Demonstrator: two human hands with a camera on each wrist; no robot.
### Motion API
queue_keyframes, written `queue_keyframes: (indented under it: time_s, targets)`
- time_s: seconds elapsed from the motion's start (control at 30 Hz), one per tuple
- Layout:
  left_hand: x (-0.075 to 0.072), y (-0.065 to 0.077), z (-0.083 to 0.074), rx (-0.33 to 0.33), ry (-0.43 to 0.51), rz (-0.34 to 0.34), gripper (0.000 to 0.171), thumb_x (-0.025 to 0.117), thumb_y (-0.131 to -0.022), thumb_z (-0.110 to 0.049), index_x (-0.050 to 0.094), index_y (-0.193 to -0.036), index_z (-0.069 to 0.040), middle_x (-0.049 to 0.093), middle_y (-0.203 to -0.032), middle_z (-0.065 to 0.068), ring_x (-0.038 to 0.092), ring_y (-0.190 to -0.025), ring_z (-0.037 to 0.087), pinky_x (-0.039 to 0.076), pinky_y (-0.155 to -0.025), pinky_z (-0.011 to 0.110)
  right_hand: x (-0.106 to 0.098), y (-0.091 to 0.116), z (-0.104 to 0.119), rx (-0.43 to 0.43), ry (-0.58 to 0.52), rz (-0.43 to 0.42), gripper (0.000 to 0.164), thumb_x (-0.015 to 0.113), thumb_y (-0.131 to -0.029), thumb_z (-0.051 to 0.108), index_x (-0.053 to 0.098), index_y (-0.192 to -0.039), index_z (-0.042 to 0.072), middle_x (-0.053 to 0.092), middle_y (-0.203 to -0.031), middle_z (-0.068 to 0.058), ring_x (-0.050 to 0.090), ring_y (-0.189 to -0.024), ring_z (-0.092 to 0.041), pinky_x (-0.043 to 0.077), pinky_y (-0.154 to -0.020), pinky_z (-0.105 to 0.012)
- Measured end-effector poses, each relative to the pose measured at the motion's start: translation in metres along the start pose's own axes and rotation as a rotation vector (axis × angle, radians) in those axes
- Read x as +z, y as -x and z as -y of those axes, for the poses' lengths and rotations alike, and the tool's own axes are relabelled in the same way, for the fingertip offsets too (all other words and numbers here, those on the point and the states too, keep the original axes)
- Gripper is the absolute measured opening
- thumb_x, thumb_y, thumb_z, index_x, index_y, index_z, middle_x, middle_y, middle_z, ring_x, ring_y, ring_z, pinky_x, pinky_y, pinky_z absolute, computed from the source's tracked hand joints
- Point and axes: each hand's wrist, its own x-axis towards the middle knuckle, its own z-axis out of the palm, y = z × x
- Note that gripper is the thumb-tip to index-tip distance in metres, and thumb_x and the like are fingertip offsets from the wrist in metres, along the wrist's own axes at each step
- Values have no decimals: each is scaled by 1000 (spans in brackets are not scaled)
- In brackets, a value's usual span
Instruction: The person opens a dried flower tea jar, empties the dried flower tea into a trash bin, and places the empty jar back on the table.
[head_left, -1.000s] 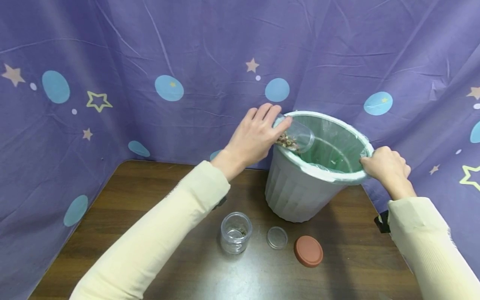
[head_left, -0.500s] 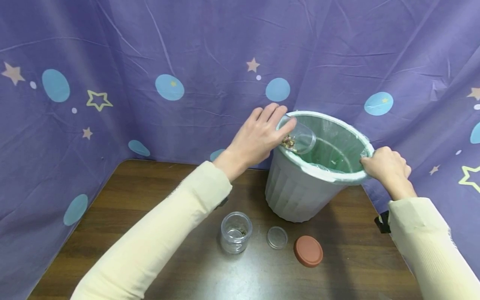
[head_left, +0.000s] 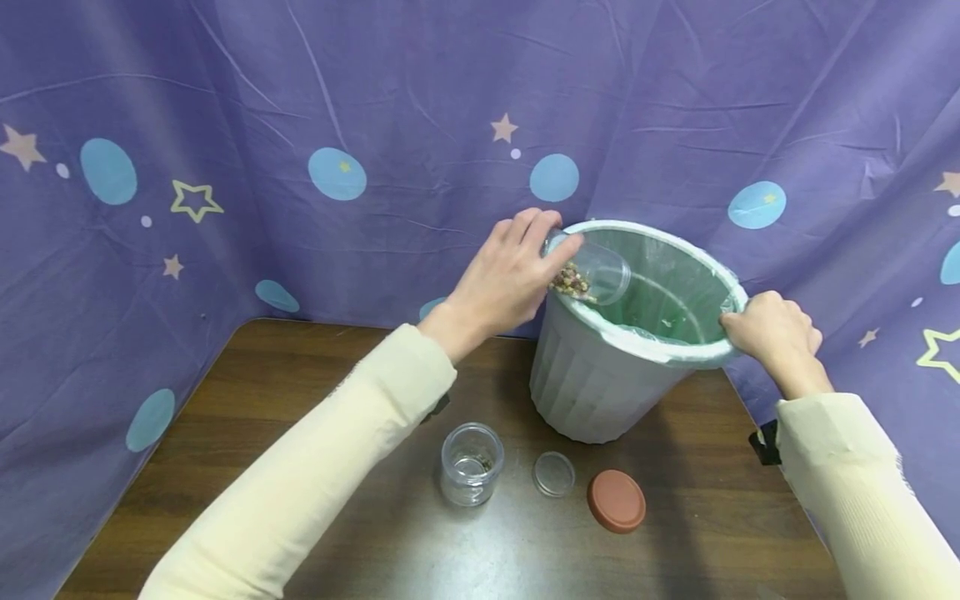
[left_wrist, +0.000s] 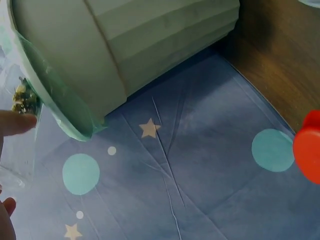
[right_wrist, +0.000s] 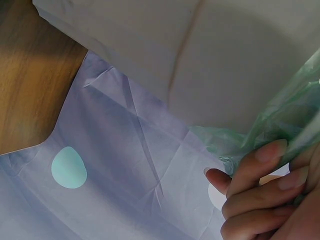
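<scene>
My left hand (head_left: pixel 506 271) grips a clear plastic jar (head_left: pixel 609 273) tipped on its side, its mouth over the near left rim of a pale waste bin (head_left: pixel 588 379). Dried, flower-like bits (head_left: pixel 572 283) lie along the jar's lower side; the left wrist view catches these bits (left_wrist: pixel 22 100) beside a finger. A thin green bag lines the bin, which leans to the right. On its right rim, my right hand (head_left: pixel 776 337) holds on with curled fingers. Close up in the right wrist view, those fingers (right_wrist: pixel 260 197) curl against the green liner (right_wrist: pixel 280 120).
On the wooden table (head_left: pixel 360 533) stand a second clear jar (head_left: pixel 471 467) with a few scraps at its bottom, a small clear lid (head_left: pixel 554 474) and a reddish-brown lid (head_left: pixel 617 501). A purple patterned curtain (head_left: pixel 420 100) hangs close behind the bin.
My left hand shifts slightly right with the jar, then back left. The bits inside the jar have moved about. The right hand and bin stay in place.
</scene>
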Motion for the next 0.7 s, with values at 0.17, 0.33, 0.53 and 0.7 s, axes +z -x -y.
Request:
queue_keyframes:
  time_s: [0.17, 0.33, 0.53, 0.7]
  targets:
    - [-3, 2, 1, -89, 126, 95, 55, 68, -80, -14, 55, -133, -14, 53, -127, 15, 49, -119, 33, 46, -93, 44, 0, 0, 0, 4, 2, 6, 48, 49, -89, 37, 54, -98, -10, 50, -117, -44, 49, -107, -62, 43, -73, -62]
    - [-6, 3, 1, -213, 243, 175, 66, 76, -78, -21, 50, -138, -12, 51, -131, 15, 46, -122, 34, 46, -94, 45, 0, 0, 0, 1, 4, 4, 48, 49, -88, 37, 55, -97, -10, 50, -116, -44, 49, -107, -61, 44, -71, -61]
    - [-6, 2, 1, -327, 371, 192, 77, 82, -76, -27, 45, -139, -4, 51, -129, 16, 45, -118, 34, 47, -96, 42, 0, 1, 0, 2, 1, 1, 46, 48, -88, 36, 55, -95, -9, 51, -115, -43, 50, -106, -61, 43, -70, -59]
    - [-5, 0, 0, -447, 526, 187, 82, 87, -73, -30, 45, -136, 0, 53, -131, 16, 47, -118, 32, 38, -103, 38, 0, 1, 1, 5, -4, -1, 45, 48, -89, 37, 55, -92, -7, 51, -115, -43, 50, -106, -60, 43, -71, -60]
